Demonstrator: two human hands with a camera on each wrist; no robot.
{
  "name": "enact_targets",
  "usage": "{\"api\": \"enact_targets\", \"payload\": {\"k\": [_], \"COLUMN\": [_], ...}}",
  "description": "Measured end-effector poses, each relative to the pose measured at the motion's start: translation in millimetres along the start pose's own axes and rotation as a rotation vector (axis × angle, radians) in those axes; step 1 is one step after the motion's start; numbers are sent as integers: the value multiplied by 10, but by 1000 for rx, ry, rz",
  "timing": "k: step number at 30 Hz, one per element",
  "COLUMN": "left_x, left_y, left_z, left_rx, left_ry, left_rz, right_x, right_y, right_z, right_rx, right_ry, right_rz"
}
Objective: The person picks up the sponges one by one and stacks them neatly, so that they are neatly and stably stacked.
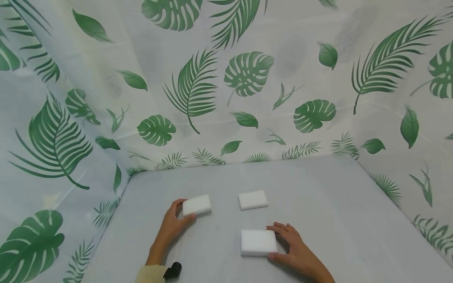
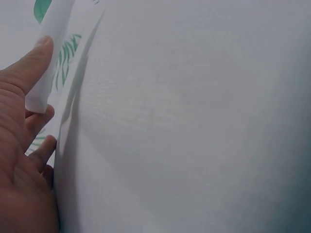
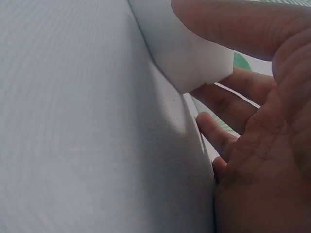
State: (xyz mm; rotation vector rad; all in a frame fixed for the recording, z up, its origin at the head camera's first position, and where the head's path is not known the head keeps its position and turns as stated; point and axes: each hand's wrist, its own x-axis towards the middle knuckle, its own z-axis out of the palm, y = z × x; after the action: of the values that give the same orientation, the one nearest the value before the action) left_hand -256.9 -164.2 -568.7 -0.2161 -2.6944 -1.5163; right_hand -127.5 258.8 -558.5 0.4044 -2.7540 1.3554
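Note:
My left hand (image 1: pixel 172 225) holds a white rectangular sponge (image 1: pixel 197 205) by its left end, thumb on the near side and fingers on the far side. In the left wrist view the thumb presses the face of this sponge (image 2: pixel 44 87), with fingertips behind its lower end. Nearer to me, my right hand (image 1: pixel 293 251) grips the right end of a thicker-looking white sponge (image 1: pixel 258 243) between thumb and fingers. The right wrist view shows the end of that sponge (image 3: pixel 194 58), close over the tabletop. Another white sponge (image 1: pixel 253 200) lies flat between and beyond the hands.
A pale grey cloth covers the table (image 1: pixel 304 188). Behind it and along both sides hang white curtains (image 1: pixel 276 129) printed with green leaves. At the left wrist, beside a cream sleeve (image 1: pixel 150 274), is a small black device (image 1: pixel 173 271).

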Motion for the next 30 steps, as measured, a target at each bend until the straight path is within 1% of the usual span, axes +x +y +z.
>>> {"api": "enact_targets", "payload": {"k": [6,8,13,16,20,30], "left_x": [-119,-143,-172,-204,-275,-508], "left_y": [67,95,192,281,426,768], "left_z": [-4,8,81,156,284,629], "left_rx": [-20,-23,-41,-65,-95,-164], "left_ry": [-12,-15,-22,-33,-64,-182], "left_rz": [-25,-16,36,51,75,139], "right_x": [1,0,-1,-1,-1,8], "right_y": [-3,-3,-12,-16,-15,12], "right_z": [-14,-15,-20,-23,-22,11], "right_rx": [-1,-2,-5,-1,0,8], "right_ry": [-20,-22,-19,-16,-17,-16], "right_rz": [20,22,25,26,26,34]}}
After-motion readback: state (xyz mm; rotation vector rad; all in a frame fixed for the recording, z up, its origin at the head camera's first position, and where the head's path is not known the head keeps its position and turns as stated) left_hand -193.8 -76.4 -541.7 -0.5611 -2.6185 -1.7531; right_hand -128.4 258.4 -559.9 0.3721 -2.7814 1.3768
